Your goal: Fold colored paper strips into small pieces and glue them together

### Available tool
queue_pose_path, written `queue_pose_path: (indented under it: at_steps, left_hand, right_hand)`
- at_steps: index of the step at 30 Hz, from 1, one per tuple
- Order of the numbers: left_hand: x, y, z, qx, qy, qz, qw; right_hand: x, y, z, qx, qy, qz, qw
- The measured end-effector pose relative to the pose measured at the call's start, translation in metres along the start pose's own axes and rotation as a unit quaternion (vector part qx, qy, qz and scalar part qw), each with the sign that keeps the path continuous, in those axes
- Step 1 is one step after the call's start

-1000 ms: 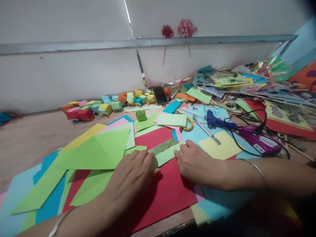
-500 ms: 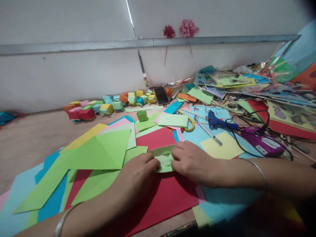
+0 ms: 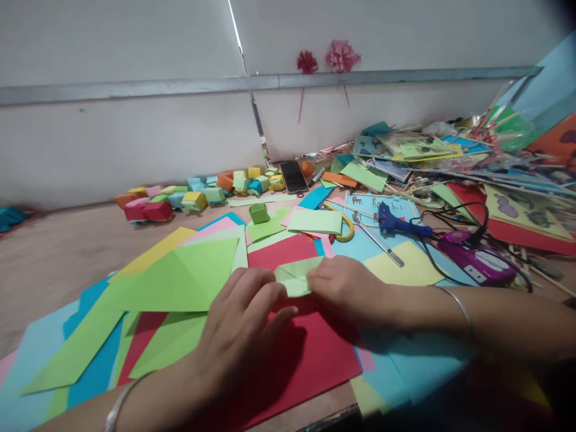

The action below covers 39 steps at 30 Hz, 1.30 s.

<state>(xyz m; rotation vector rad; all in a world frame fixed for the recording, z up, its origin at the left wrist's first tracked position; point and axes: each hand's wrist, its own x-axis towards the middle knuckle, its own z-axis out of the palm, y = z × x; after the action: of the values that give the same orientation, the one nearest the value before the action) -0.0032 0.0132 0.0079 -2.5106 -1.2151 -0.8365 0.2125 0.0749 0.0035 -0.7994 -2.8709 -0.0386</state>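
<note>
A small folded light-green paper piece (image 3: 296, 279) lies on a red sheet (image 3: 310, 354) in front of me. My left hand (image 3: 245, 321) rests on the red sheet with its fingers bent, its fingertips pinching the piece's left edge. My right hand (image 3: 344, 288) comes in from the right, and its closed fingers pinch the piece's right edge. Both wrists wear a thin silver bangle. A large green folded sheet (image 3: 180, 276) lies just left of my left hand.
Coloured paper sheets cover the wooden table (image 3: 58, 252). Further back are a green paper cube (image 3: 259, 213), a row of several paper cubes (image 3: 180, 195), a phone (image 3: 293, 175), a blue glue gun (image 3: 396, 223), a purple device (image 3: 477, 261) and a craft pile (image 3: 450, 156) at right.
The long green strip has been folded into a small compact piece. Both hands have moved closer together, and now they pinch it from either side.
</note>
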Motion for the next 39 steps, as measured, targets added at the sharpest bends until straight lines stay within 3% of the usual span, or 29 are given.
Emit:
queue_pose_path:
  at_steps: [1, 3, 6, 8, 12, 16, 19, 25, 27, 30, 34, 36, 39]
  left_hand:
    - [-0.001, 0.002, -0.003, -0.024, 0.014, 0.009, 1.000]
    - [-0.003, 0.005, -0.007, -0.117, -0.024, -0.003, 0.993]
    - [-0.001, 0.006, -0.003, -0.282, -0.117, -0.147, 0.941]
    - [0.004, 0.005, 0.002, -0.394, -0.131, -0.232, 0.880]
    - [0.012, 0.003, 0.007, -0.560, -0.145, -0.272, 0.769]
    - [0.009, 0.004, 0.010, -0.661, -0.148, -0.316, 0.665]
    - [0.006, 0.006, 0.013, -0.699, -0.151, -0.332, 0.615]
    - [0.008, 0.019, 0.009, -0.763, -0.143, -0.389, 0.496]
    - [0.010, 0.023, 0.008, -0.759, -0.133, -0.421, 0.479]
    - [0.013, 0.023, 0.008, -0.737, -0.101, -0.468, 0.477]
    - [0.015, 0.021, 0.011, -0.698, -0.077, -0.516, 0.491]
    - [0.013, 0.020, 0.012, -0.685, -0.079, -0.529, 0.495]
    - [0.007, 0.018, 0.014, -0.678, -0.086, -0.530, 0.503]
  right_hand:
    - [0.001, 0.005, 0.000, 0.031, 0.031, 0.031, 0.999]
    - [0.003, 0.011, -0.003, 0.116, 0.126, 0.085, 0.981]
    - [0.003, 0.011, -0.008, 0.256, 0.256, 0.081, 0.929]
    - [0.001, 0.004, -0.010, 0.318, 0.271, 0.050, 0.907]
    - [-0.001, -0.011, -0.007, 0.378, 0.208, 0.020, 0.902]
    - [0.002, -0.016, -0.003, 0.263, 0.170, -0.012, 0.950]
    - [0.003, -0.020, 0.001, 0.127, 0.169, -0.037, 0.977]
    - [0.001, -0.029, 0.009, -0.031, 0.211, -0.096, 0.972]
    - [0.001, -0.029, 0.011, -0.034, 0.206, -0.103, 0.973]
    - [0.002, -0.024, 0.010, -0.004, 0.238, -0.102, 0.966]
    - [0.006, -0.013, 0.007, 0.094, 0.325, -0.010, 0.941]
    - [0.007, -0.009, 0.005, 0.183, 0.299, 0.074, 0.934]
    - [0.008, -0.010, 0.002, 0.339, 0.195, 0.163, 0.906]
